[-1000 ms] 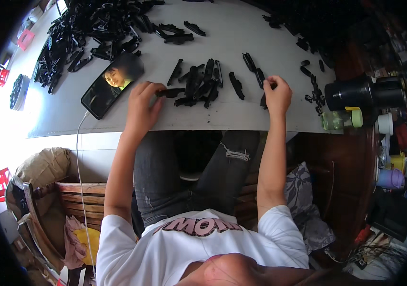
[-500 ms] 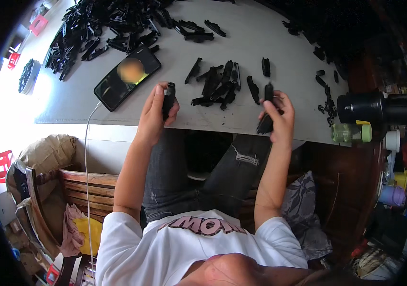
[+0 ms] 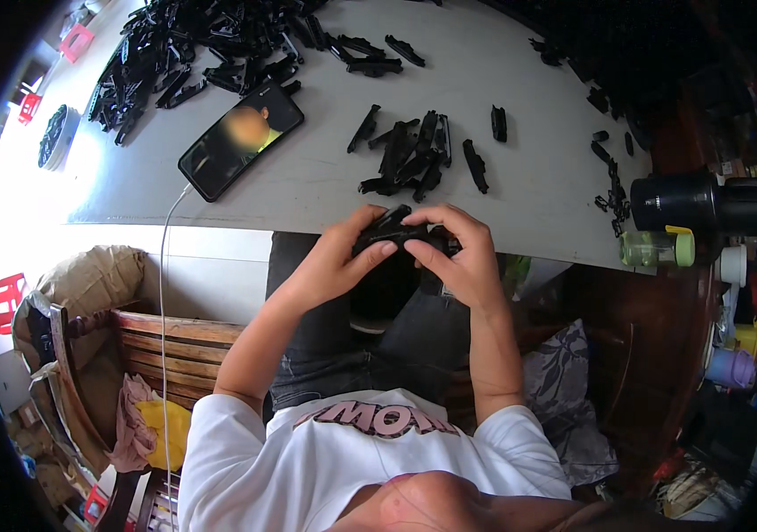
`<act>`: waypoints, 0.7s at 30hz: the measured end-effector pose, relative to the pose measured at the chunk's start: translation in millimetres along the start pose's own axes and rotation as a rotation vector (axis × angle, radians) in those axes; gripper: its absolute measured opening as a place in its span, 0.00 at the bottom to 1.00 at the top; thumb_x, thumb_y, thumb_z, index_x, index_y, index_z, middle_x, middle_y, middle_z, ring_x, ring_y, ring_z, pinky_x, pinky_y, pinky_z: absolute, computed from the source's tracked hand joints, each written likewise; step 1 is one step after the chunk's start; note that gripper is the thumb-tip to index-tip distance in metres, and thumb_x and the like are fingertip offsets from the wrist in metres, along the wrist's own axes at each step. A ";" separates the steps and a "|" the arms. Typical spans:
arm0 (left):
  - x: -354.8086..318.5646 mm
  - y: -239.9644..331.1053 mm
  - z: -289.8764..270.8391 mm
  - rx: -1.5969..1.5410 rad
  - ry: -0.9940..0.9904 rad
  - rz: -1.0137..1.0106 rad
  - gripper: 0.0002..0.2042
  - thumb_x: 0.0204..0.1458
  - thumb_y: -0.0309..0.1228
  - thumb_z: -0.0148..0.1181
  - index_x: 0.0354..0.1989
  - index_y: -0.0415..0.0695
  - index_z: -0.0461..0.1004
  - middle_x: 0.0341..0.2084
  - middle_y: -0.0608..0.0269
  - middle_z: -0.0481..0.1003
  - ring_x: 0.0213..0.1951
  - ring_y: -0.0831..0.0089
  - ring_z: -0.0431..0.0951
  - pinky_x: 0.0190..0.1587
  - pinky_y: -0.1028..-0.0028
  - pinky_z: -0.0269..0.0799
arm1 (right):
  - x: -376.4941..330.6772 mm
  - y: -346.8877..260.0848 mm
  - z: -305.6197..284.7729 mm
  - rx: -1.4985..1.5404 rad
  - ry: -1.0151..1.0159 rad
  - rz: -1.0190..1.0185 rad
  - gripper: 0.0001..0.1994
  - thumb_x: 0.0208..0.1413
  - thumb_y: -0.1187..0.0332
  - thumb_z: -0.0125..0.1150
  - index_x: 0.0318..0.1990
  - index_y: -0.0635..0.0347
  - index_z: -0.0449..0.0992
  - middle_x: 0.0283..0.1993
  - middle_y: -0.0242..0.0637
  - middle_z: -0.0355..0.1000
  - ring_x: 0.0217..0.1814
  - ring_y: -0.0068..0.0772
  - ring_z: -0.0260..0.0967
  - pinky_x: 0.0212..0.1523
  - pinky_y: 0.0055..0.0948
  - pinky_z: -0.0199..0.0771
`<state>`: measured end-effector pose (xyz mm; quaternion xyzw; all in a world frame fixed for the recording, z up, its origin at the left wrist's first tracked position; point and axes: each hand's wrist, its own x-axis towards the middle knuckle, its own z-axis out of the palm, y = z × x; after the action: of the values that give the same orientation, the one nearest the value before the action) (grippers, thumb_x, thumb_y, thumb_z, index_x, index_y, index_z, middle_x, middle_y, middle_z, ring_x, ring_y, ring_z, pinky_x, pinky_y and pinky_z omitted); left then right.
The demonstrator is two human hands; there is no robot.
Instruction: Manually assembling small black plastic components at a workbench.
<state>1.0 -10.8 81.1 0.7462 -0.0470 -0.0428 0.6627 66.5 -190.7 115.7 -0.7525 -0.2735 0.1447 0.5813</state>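
Observation:
My left hand (image 3: 340,255) and my right hand (image 3: 462,255) meet just off the table's near edge, over my lap. Between them are elongated black plastic pieces (image 3: 387,228). The fingers and thumb of my left hand are closed round one end, and those of my right hand pinch the other. How many pieces they hold and how these fit together is hidden by the fingers. Beyond my hands lies a small heap of similar black pieces (image 3: 414,152). Single ones rest beside it, one on the left (image 3: 363,129) and two on the right (image 3: 475,166).
A large pile of black pieces (image 3: 210,40) covers the table's far left. In front of it lies a phone (image 3: 241,142) on a white cable (image 3: 164,293). At the right edge are a black flask (image 3: 675,200), a green-lidded bottle (image 3: 653,248) and loose black bits (image 3: 611,191).
My hands, apart before with a black piece in each, have come together at the middle. My right hand has moved left, away from the single pieces.

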 end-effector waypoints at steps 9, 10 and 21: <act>-10.5 -3.0 6.9 0.064 -0.085 0.060 0.21 0.48 0.25 0.59 0.51 0.33 0.64 0.32 0.55 0.73 0.32 0.74 0.70 0.36 0.76 0.67 | -18.7 -7.7 11.9 -0.377 0.114 -0.150 0.18 0.38 0.71 0.69 0.39 0.65 0.73 0.33 0.38 0.70 0.35 0.34 0.70 0.36 0.25 0.69; -11.0 0.2 8.1 0.062 -0.089 0.061 0.21 0.48 0.25 0.59 0.51 0.33 0.64 0.32 0.55 0.73 0.32 0.74 0.70 0.36 0.76 0.67 | -19.9 -9.0 9.3 -0.382 0.158 -0.079 0.20 0.37 0.69 0.70 0.40 0.65 0.73 0.34 0.37 0.70 0.35 0.33 0.70 0.36 0.26 0.69; -16.7 -11.1 13.9 0.679 0.074 0.252 0.15 0.40 0.31 0.66 0.39 0.41 0.74 0.30 0.56 0.76 0.33 0.57 0.76 0.36 0.66 0.72 | -45.5 56.3 21.1 -0.050 0.122 0.033 0.11 0.46 0.73 0.64 0.38 0.64 0.73 0.32 0.33 0.70 0.33 0.19 0.67 0.36 0.18 0.67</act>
<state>-17.1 -21.1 68.4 0.9130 -0.1259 0.0844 0.3787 32.2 -210.1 51.5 -0.7786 -0.2284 0.1014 0.5756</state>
